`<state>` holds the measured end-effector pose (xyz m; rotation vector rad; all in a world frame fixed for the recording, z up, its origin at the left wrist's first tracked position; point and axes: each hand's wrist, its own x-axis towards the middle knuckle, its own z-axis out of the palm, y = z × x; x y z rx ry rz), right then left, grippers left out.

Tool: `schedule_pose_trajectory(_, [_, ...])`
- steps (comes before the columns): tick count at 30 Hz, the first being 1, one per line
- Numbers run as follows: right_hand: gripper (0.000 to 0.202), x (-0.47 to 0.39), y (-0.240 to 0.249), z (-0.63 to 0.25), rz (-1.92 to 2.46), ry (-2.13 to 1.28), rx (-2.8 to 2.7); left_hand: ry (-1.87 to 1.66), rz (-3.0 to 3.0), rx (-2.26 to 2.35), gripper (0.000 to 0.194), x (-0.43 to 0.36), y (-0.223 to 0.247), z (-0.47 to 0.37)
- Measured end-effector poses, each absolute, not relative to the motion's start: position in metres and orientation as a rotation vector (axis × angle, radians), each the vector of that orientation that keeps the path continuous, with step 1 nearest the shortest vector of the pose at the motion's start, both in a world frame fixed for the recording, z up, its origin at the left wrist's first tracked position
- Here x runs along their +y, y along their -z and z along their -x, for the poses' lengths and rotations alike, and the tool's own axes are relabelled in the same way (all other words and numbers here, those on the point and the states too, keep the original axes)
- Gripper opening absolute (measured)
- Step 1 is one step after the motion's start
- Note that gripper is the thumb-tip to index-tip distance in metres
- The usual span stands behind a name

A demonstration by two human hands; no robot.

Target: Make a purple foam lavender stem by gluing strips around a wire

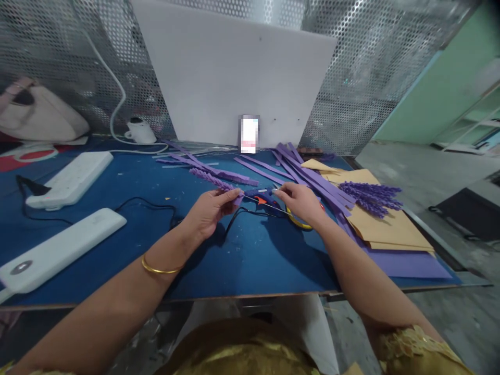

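My left hand (213, 211) is closed, thumb and fingers pinching the base of a purple paper lavender spike (211, 178). The spike points up and left, and its thin wire stem (271, 207) runs out to the right. My right hand (299, 200) is closed in a pinch at the far side of the stem; a small pale bit shows at its fingertips, too small to name. Between the hands a blue glue gun (255, 193) with an orange trigger lies on the table, partly behind the stem. Under my right hand sits a yellow looped handle (299, 223), probably of scissors.
Purple paper strips (312, 174) lie across the back and right. Finished purple lavender stems (371, 197) rest on brown paper (394, 229). White power strips (70, 179) and black cords occupy the left. A phone (249, 134) leans against a white board (238, 73). A white cup (140, 130) stands at back left.
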<state>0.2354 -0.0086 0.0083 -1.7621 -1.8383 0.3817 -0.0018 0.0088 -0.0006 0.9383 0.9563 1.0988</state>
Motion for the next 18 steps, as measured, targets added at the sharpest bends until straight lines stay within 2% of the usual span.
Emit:
schedule_pose_trajectory(2, [0.037, -0.005, -0.005, -0.237, 1.88, -0.316, -1.894, -1.115, -0.905, 0.97, 0.034, 0.011, 0.0, 0.004])
schedule_pose_trajectory(8, [0.052, -0.004, 0.009, -0.22, 2.025, -0.424, -1.97, -1.112, -0.879, 0.946, 0.034, 0.011, 0.002, 0.004])
schedule_pose_trajectory(13, [0.033, 0.0, 0.017, -0.215, 2.034, -0.446, -1.804, -1.087, -0.898, 0.939, 0.036, 0.008, 0.001, 0.003])
schedule_pose_trajectory(18, [0.029, 0.007, 0.024, -0.226, 1.833, -0.584, -1.636, -1.085, -0.878, 0.939, 0.035, 0.01, 0.0, 0.004])
